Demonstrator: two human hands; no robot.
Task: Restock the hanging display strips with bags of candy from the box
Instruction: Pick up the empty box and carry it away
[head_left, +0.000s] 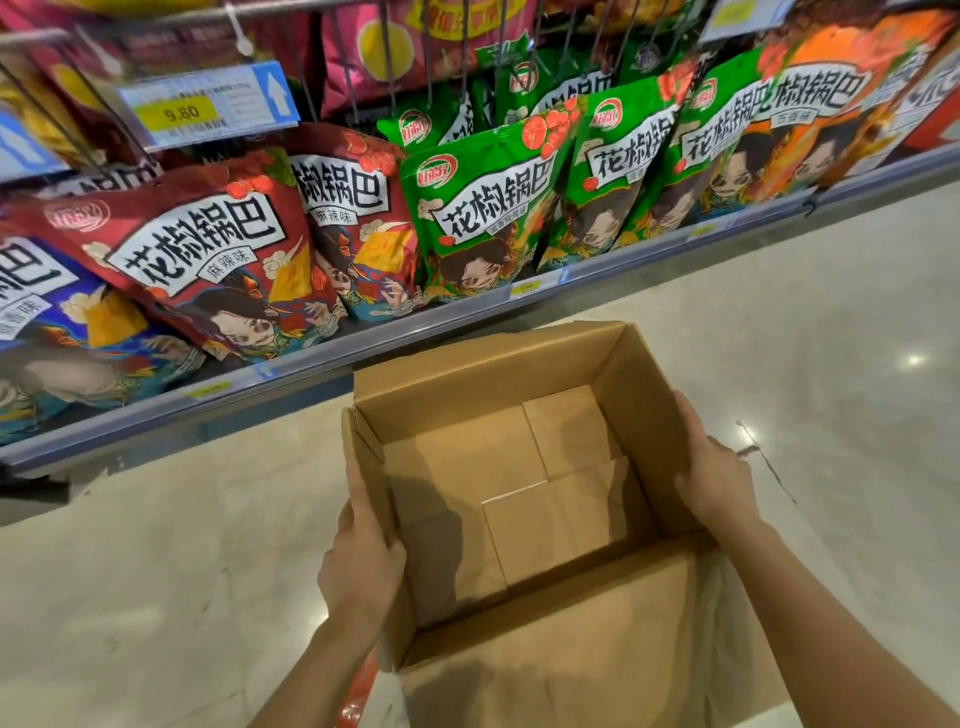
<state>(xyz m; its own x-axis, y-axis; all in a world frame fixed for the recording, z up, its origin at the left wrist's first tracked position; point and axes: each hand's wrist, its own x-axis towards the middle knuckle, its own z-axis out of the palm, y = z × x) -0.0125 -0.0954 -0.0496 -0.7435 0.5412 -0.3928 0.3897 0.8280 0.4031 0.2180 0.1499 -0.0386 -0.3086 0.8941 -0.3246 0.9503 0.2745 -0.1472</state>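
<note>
Head view — both hands (363, 551) (714, 473) hold the box (524, 364), no bags inside.

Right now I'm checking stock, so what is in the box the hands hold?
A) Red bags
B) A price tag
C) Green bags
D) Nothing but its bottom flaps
D: the box shows only bare cardboard flaps inside, with the left hand and right hand gripping its sides.
</note>
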